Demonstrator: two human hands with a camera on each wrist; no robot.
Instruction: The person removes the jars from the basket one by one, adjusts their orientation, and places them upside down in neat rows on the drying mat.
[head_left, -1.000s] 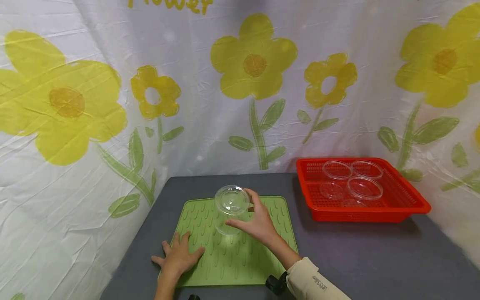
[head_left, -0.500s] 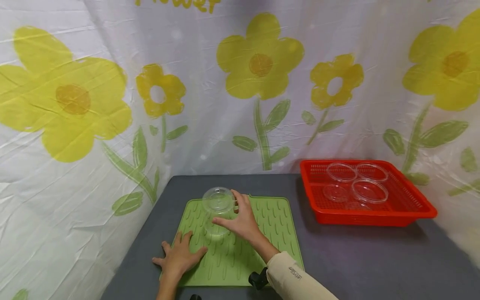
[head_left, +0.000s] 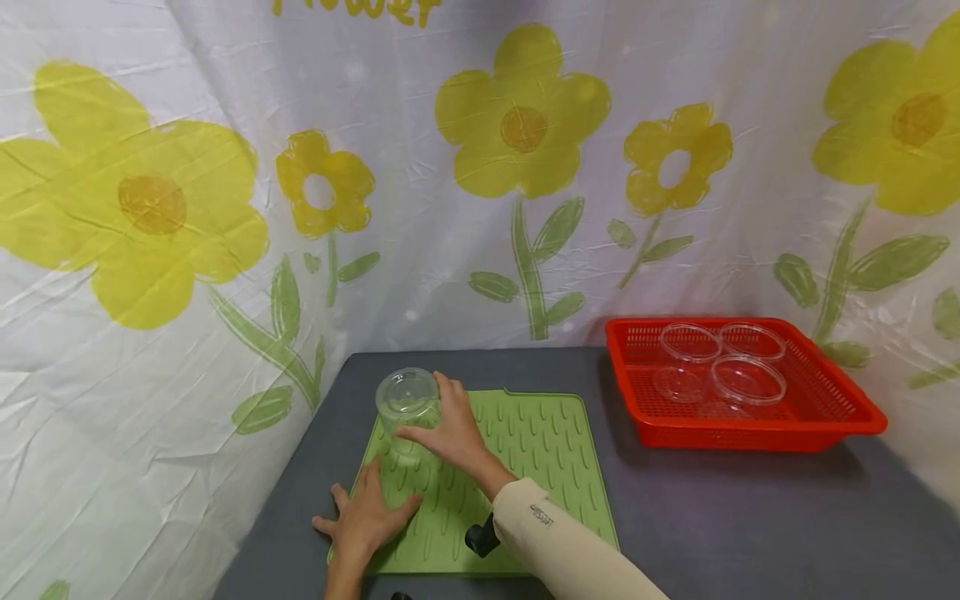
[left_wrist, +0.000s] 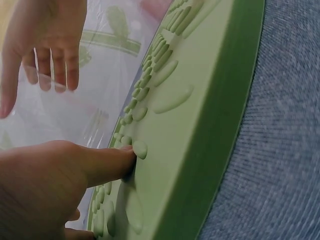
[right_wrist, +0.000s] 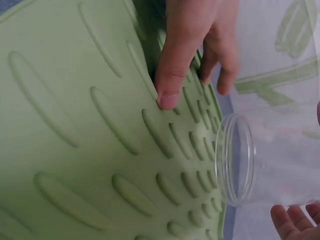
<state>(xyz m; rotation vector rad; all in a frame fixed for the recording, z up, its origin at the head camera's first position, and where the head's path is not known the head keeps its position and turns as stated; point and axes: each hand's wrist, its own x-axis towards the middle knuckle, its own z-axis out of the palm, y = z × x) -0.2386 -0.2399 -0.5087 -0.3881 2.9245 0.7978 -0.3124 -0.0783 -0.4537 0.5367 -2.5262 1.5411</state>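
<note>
Presently, we judge placing to be underway: the right hand (head_left: 457, 429) grips the jar (head_left: 406, 407), mouth down, at the mat (head_left: 540, 483)'s far left corner; contact unclear. The left hand (head_left: 366, 518) lies spread on its left edge. Next, we think, calls for level seating, then release.

The left grip (head_left: 367, 518) lies palm down, fingers (head_left: 374, 475) splayed and thumb (head_left: 409, 505) stretched sideways, with the left forearm (head_left: 346, 573) bare. The right grip (head_left: 454, 429) is farther forward, thumb and fingers curved in a wide hold; the right forearm (head_left: 573, 540), in a cream sleeve, reaches diagonally across leftward.
</note>
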